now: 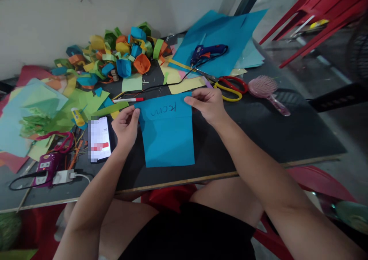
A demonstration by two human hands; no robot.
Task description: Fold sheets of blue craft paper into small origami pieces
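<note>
The blue paper (169, 142) sits over the counter (264, 141), its lower edge short of the wooden front edge; dark surface runs rightward below the hairbrush (267, 91). Dark handwriting crosses its upper strip — I can't read it surely. The left hand (125, 126) pinches the upper left corner, the right hand (209, 105) the upper right — thumbs on top.

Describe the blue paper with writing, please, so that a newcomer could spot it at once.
Find the black table; near its front edge, the left hand and right hand hold the blue paper by its top corners. Unlike the larger blue sheet under the glue gun, it bears handwriting.
</note>
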